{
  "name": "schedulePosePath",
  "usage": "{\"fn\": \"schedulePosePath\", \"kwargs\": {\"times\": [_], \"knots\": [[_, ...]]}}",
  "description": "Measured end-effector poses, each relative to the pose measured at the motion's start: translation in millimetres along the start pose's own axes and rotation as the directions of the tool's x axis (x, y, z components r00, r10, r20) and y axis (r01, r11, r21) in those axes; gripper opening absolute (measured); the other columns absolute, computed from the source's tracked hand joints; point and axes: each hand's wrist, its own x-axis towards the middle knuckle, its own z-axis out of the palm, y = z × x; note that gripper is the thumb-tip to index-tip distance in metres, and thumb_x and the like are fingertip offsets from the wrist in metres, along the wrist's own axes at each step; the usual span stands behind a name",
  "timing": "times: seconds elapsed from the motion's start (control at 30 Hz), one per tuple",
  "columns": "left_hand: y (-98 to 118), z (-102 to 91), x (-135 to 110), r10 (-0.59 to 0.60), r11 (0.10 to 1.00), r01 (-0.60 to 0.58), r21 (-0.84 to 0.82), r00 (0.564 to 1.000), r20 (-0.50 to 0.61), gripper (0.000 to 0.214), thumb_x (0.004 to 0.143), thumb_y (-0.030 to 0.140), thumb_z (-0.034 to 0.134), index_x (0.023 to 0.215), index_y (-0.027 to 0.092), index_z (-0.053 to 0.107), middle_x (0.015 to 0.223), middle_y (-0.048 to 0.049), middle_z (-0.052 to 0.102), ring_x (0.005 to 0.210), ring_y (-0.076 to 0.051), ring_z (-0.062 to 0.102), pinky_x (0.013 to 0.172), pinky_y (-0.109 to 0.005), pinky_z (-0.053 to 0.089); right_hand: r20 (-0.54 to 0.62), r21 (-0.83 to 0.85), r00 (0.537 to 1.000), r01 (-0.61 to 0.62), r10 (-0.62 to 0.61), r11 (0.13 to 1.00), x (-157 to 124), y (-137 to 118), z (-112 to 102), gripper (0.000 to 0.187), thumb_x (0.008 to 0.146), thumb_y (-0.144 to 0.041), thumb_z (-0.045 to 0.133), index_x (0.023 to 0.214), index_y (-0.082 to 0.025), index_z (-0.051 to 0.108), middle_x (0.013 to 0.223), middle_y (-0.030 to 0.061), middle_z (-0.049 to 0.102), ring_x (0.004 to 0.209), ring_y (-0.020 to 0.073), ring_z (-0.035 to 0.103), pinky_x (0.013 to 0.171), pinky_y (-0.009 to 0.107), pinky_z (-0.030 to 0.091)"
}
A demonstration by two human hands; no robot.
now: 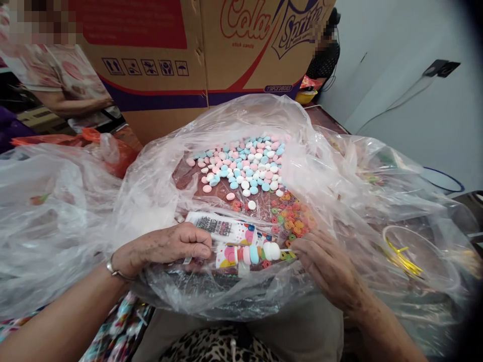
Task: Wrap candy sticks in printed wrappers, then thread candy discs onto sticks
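Note:
My left hand [166,249] is closed in a pinch on a printed white candy wrapper [226,230] and the left end of a skewer of round candies [256,253]. Pink, white and blue pieces sit threaded along the skewer. At the skewer's right end my right hand [328,266] is closed, its fingertips pinching the tip. Both hands work inside a big clear plastic bag [162,186]. Behind them lies a heap of pink, blue and white candy discs [245,168], and a pile of small coloured ring candies [292,218] lies beside it.
A large cardboard box [181,65] printed with Cola and Sprite stands behind the bag. Another person in a floral top [56,75] sits at back left. Crumpled clear plastic [49,211] lies left. A clear bowl with yellow twist ties [411,256] sits right. A wall [396,60] rises right.

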Motion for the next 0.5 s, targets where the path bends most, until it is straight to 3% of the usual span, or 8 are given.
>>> {"fn": "schedulePosePath", "kwargs": {"times": [0.17,0.3,0.5], "knots": [[1,1.6,4,0.105,0.974,-0.083,0.211,0.990,-0.097,0.031,0.094,0.041,0.055,0.077,0.017,0.064,0.068,0.0033,0.055,0.062,-0.011,0.045,0.058,-0.020,0.035,0.029,0.144,0.995,-0.101,0.098,0.984,0,-10,5,0.013,0.100,-0.012,0.044,0.099,-0.019,0.056,0.085,0.0028,0.063,0.077,0.0147,0.058,0.071,0.026,0.046],[4,4.2,6,0.145,0.943,-0.110,0.314,0.985,-0.091,0.029,0.097,0.039,0.051,0.081,0.018,0.065,0.072,0.0039,0.055,0.066,-0.011,0.046,0.062,-0.020,0.037,0.060,0.188,0.990,-0.139,0.130,0.972,3,-15,8,0.014,0.101,-0.015,0.044,0.097,-0.021,0.056,0.083,0.0014,0.063,0.075,0.0138,0.058,0.070,0.024,0.047],[22,11.2,1,0.068,0.964,-0.053,0.262,0.997,-0.048,0.027,0.090,0.044,0.064,0.102,0.021,0.071,0.083,0.0005,0.066,0.072,-0.016,0.057,0.063,-0.021,0.043,0.040,0.164,0.988,-0.156,0.151,0.974,4,-13,6,0.014,0.100,-0.013,0.045,0.097,-0.020,0.057,0.080,0.0014,0.060,0.073,0.0142,0.057,0.069,0.025,0.046]]}}
